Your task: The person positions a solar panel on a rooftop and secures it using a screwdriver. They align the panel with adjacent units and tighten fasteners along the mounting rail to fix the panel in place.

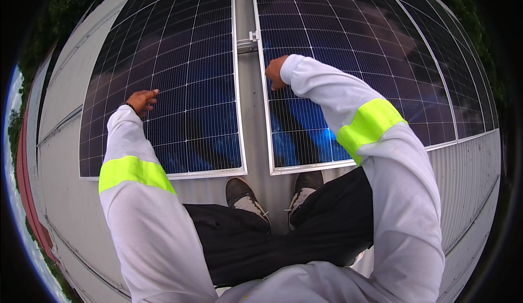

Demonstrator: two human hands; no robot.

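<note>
Reaching forward, head view: both arms extend over dark solar panels, landmark = small pale clip [254, 36] at the inner frame edge of the right panel [338, 30]. Right panel sits right of the clip; left panel [174, 79] sits left of it, across a narrow gap. Metal rail [248, 47] crosses the gap just beside the clip.

Left hand [143, 101]: left of the clip and nearer the body, over the left panel. Fingers loosely spread, slightly bent, nothing in them; contact with the glass, cannot tell. Dark band [131, 107] on that wrist.

Right hand [277, 72]: just right of the clip and nearer the body, by the right panel's inner edge. Fingers curled in, undersides hidden; cannot tell whether it grasps the frame or anything else.

White sleeves with neon yellow-green stripes, left stripe [136, 173] and right stripe [373, 124], both bodyward of the clip. Dark shoes, left shoe [238, 190] and right shoe [308, 182], on the metal roof [471, 167], well bodyward of the clip, near the panels' lower edges. Another panel [466, 85] far right of the clip.
</note>
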